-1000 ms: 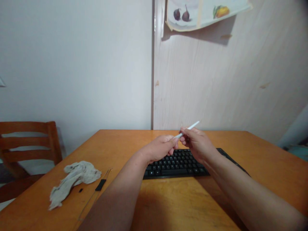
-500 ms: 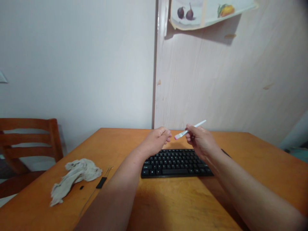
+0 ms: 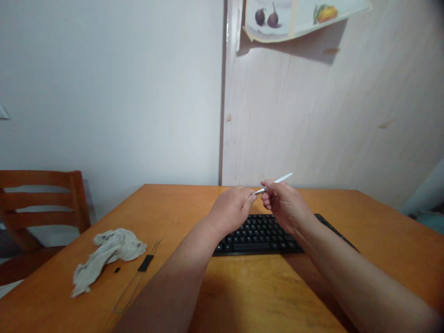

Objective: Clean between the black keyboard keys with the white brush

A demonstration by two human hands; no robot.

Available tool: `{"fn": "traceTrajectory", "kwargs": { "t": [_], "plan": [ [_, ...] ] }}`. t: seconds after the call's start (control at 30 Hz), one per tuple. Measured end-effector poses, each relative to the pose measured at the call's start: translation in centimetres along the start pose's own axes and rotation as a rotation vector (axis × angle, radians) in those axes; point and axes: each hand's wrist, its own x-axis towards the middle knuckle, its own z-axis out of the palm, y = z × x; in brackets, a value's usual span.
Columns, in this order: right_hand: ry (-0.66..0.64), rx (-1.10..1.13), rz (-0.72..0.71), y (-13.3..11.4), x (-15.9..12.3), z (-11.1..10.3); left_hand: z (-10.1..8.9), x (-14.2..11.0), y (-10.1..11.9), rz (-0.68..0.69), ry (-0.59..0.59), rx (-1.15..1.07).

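Right grip point(image 3: 290, 203) pinches the brush point(image 3: 285, 177) mid-handle; left grip point(image 3: 231, 209) closes round its eight o'clock end, hiding what are probably soft bristles. Light, stiff, smooth, it should sit steadiest held mid-handle, raised at the keyboard's point(image 3: 253, 246) twelve o'clock side

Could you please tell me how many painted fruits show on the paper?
3: a dark fruit on the left of the paper, another dark fruit beside it, and a yellow fruit towards the right. The paper's top is cut off, so more may be hidden.
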Motion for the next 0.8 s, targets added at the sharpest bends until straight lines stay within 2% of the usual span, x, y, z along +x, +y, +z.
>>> {"fn": "traceTrajectory", "kwargs": {
  "t": [0.1,0.23,0.43,0.5,0.63,0.73,0.8],
  "plan": [
    [-0.010,-0.003,-0.009,-0.1,0.0,-0.1,0.1,0.1,-0.3,-0.024,-0.034,-0.087],
    [0.028,-0.019,-0.023,0.1,0.2,-0.3,0.2,0.0,-0.6,-0.093,-0.104,-0.206],
    [0.093,-0.006,-0.032,0.0,1.0,-1.3,-0.1,-0.3,-1.5,-0.122,-0.188,-0.319],
    [0.117,0.004,-0.048,-0.3,1.2,-1.7,-0.2,-0.4,-1.9,-0.155,-0.156,-0.324],
    [0.114,-0.027,-0.062,-0.5,1.3,-1.9,-0.4,-0.3,-2.2,-0.195,-0.013,-0.277],
    [0.111,-0.065,-0.066,-0.1,1.0,-1.3,-0.5,-0.2,-1.7,-0.100,0.078,-0.163],
    [0.106,-0.076,-0.060,0.1,0.8,-0.9,-0.5,-0.2,-1.0,-0.032,0.099,-0.103]
  ]
}}
